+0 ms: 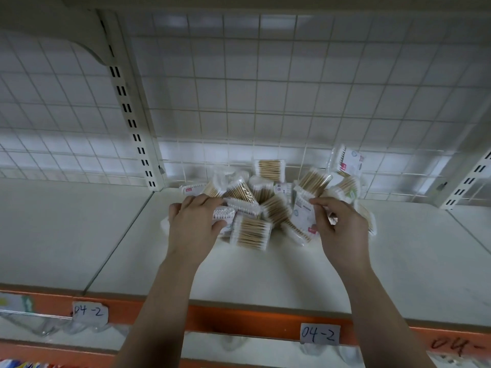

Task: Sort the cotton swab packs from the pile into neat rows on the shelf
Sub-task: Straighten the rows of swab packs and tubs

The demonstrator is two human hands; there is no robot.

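Many packs (pixel 251 233) in one loose pile (pixel 268 200), centre of the shelf (pixel 265 277), far side, up against the grid (pixel 265 102). Packs overlap at all angles; most show wooden sticks, a few show white printed labels. One stands on edge at the far top of the pile, another leans on the grid at far right.

Left hand (pixel 191 224) is on the pile's near-left edge, gripping a white-tip pack (pixel 225 214): fingers curled over its far side, thumb on its near side. Right hand (pixel 342 229) is on the near-right edge, thumb and forefinger pinching the right edge of a label pack (pixel 303 212); other fingers curled in, and what sits behind them is blurred. Both packs touch the pile.

Slotted post (pixel 132 120) runs up at far left of the pile. Orange strip (pixel 239 320) along the shelf's near edge carries two paper tags (pixel 320 333) reading "04-2"; "04-" is handwritten on the strip at near right.
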